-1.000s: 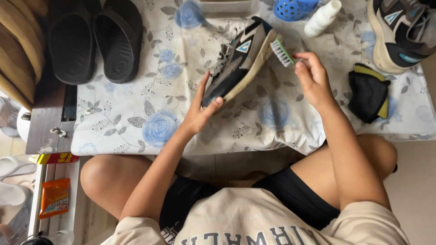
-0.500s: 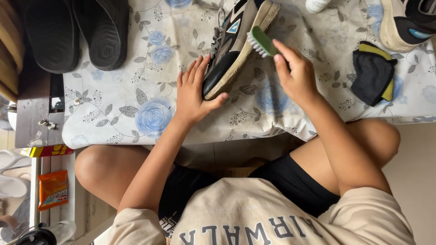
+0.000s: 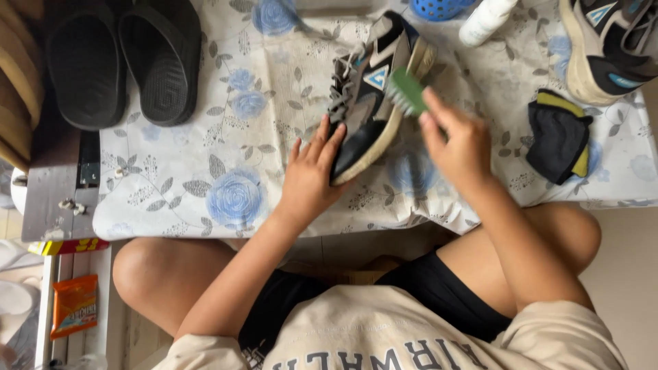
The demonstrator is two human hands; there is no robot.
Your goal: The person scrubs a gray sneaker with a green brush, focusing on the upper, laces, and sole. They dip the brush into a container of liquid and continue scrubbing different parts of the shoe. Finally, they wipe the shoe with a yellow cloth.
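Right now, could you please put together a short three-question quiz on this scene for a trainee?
1. True or false: the left hand rests on the heel end of the sneaker lying on its side on the flowered cloth.
2. What does the right hand press against that sneaker's sole edge?
A. a green brush
B. a white bottle
C. a black slipper
3. Fill in: the dark folded cloth with yellow edge lies to the ____ of the right hand.

Key:
1. True.
2. A, the green brush.
3. Right; it lies apart from the hand, below the second sneaker.
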